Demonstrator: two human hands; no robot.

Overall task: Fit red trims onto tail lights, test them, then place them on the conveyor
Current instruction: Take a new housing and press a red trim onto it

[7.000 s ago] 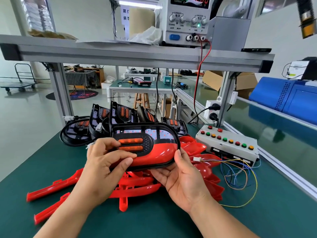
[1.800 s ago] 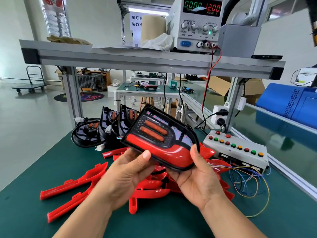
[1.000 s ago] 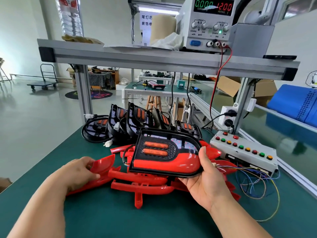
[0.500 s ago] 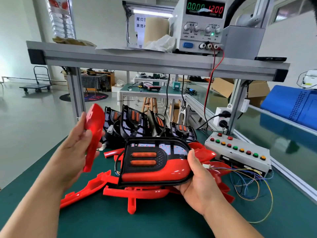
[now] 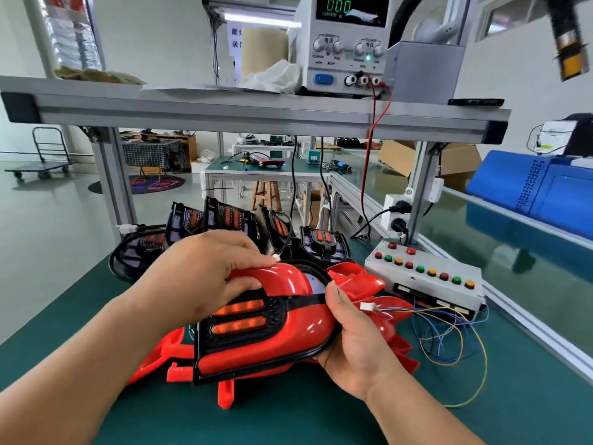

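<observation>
Two hands are gripping a tail light [image 5: 256,345] just above the near middle of the bench [image 5: 321,419], as I'm watching on the head feed. The right hand [image 5: 356,342] is curling round its right end, thumb lying on the black rib, while the left hand [image 5: 199,277] is clamping a red trim [image 5: 285,277] onto its upper half, fingers bent over it. Loose trims [image 5: 369,281] are lying beneath. More tail lights [image 5: 224,216] are leaning near the far edge, the button box [image 5: 423,281] sitting toward the far right corner.
</observation>
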